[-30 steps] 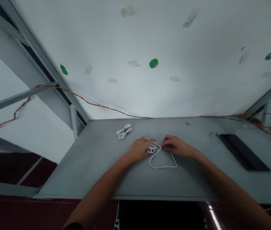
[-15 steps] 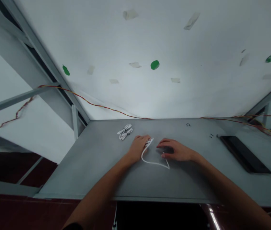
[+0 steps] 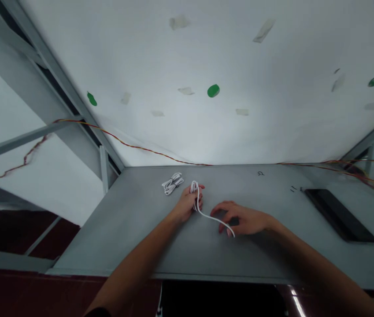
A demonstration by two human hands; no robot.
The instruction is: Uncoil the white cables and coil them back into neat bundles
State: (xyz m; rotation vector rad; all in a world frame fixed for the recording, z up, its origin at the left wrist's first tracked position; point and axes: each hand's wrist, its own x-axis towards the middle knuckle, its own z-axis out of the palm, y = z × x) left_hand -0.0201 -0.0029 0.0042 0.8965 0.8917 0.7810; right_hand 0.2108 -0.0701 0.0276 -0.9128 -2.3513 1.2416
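My left hand [image 3: 185,204] rests on the grey table [image 3: 124,246] with a white cable [image 3: 206,214] gathered in narrow loops around its fingers. From those loops the cable runs down and right to my right hand [image 3: 242,219]. Its spread fingers lie at the cable's far stretch, and the cable disappears by the lowest fingertips, so I cannot tell whether they grip it. Just left of my left hand lies a bundled white cable [image 3: 172,183], untouched by either hand.
A flat black slab [image 3: 338,215] lies on the table at the right, beside small pen marks [image 3: 293,188]. A twisted red-and-yellow wire [image 3: 160,152] runs along the wall behind the table's far edge. Metal struts frame the left side.
The cable's wide loop on the table has been drawn up into my left hand, now wrapped around its fingers. My right hand has shifted slightly right.
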